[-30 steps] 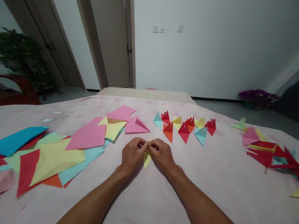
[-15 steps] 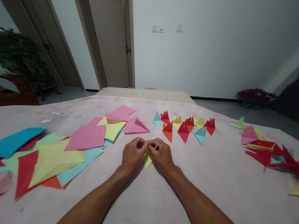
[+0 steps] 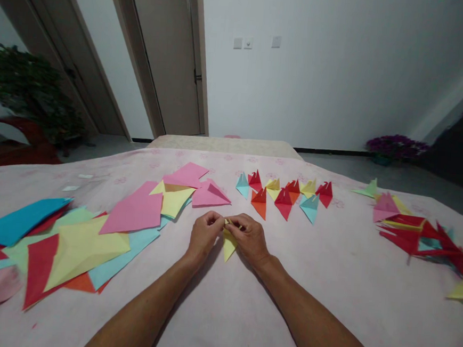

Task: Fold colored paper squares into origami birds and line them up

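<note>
A small yellow folded paper piece (image 3: 229, 246) is pinched between my two hands, its pointed end hanging down toward me. My left hand (image 3: 206, 234) is closed at its upper left, thumb and forefinger on the top edge. From the right, my right hand (image 3: 249, 238) pinches the same piece, and its fingers hide part of the top. Just beyond my hands, folded paper cranes stand in two rows, among them a red crane (image 3: 284, 203), an orange crane (image 3: 258, 201) and a light blue crane (image 3: 309, 207).
Loose sheets lie at the left, including a pink sheet (image 3: 138, 209), a yellow sheet (image 3: 89, 250) and a blue sheet (image 3: 21, 220). A heap of red folded paper (image 3: 402, 239) sits at the right. Pale pink cloth (image 3: 220, 322) covers the table. Beyond it stands a door (image 3: 164, 56).
My left fingers have drawn slightly away from the right hand, showing more of the yellow paper's top. The cranes and loose sheets stay where they were.
</note>
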Motion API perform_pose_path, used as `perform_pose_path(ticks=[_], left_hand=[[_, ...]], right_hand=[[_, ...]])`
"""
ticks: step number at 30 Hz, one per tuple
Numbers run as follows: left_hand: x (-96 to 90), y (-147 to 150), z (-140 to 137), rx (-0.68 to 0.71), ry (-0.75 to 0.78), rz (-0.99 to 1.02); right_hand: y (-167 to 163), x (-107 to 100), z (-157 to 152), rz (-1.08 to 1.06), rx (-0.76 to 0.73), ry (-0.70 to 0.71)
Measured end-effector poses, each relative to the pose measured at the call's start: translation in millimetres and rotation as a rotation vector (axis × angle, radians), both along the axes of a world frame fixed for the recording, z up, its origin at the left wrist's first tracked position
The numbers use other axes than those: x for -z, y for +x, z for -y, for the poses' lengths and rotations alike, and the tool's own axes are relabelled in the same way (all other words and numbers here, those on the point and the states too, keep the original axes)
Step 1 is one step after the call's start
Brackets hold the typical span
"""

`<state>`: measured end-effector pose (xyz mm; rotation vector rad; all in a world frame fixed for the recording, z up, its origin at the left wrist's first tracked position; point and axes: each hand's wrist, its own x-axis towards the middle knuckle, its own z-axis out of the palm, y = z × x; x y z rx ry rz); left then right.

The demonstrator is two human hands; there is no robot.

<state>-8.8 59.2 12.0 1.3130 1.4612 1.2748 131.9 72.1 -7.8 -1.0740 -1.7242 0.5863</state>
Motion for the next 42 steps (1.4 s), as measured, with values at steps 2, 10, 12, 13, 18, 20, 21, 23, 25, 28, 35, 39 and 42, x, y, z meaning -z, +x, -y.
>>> perform_pose_path(ticks=[2, 10, 12, 13, 18, 20, 21, 23, 25, 28, 35, 39, 42], left_hand=[[-0.4, -0.2, -0.5, 0.017, -0.025, 0.101], [-8.1, -2.2, -1.4, 0.081, -0.16, 0.205], [-8.7, -3.0, -2.1, 0.088, -0.172, 0.206], [-8.7, -3.5, -2.5, 0.089, -0.182, 0.208], [-7.6, -7.0, -4.8, 0.105, -0.206, 0.229], [-7.5, -8.4, -5.6, 0.109, -0.226, 0.25], [-7.6, -9.1, -5.9, 0.11, -0.24, 0.265], [-8.2, -10.5, -6.4, 0.11, -0.258, 0.293], [-9.2, -11.9, -6.7, 0.113, -0.264, 0.302], [-10.7, -13.8, -6.8, 0.129, -0.278, 0.306], [-11.4, -17.1, -8.9, 0.2, -0.365, 0.388], [-9.4, -18.7, -10.3, 0.214, -0.409, 0.462], [-8.0, -19.2, -10.7, 0.205, -0.44, 0.513]], right_hand=[[0.2, 1.6, -0.6, -0.006, 0.001, -0.006], [0.6, 3.2, -0.5, -0.011, 0.042, -0.029], [0.7, 2.7, -0.4, -0.006, 0.033, -0.013], [0.8, 2.6, -0.4, -0.006, 0.03, -0.008], [1.1, 2.6, -0.8, -0.02, 0.027, 0.002], [1.1, 2.8, -0.9, -0.024, 0.018, 0.01], [1.1, 2.8, -0.9, -0.024, 0.013, 0.015], [1.2, 2.7, -0.8, -0.028, 0.011, 0.026], [1.3, 2.1, -0.6, -0.031, 0.012, 0.033], [1.8, 0.9, -0.4, -0.023, 0.006, 0.034], [1.5, 1.9, -0.3, -0.022, 0.039, 0.022], [0.8, 3.5, 0.0, -0.035, 0.039, 0.03], [0.8, 3.9, -0.4, -0.051, 0.033, 0.026]])
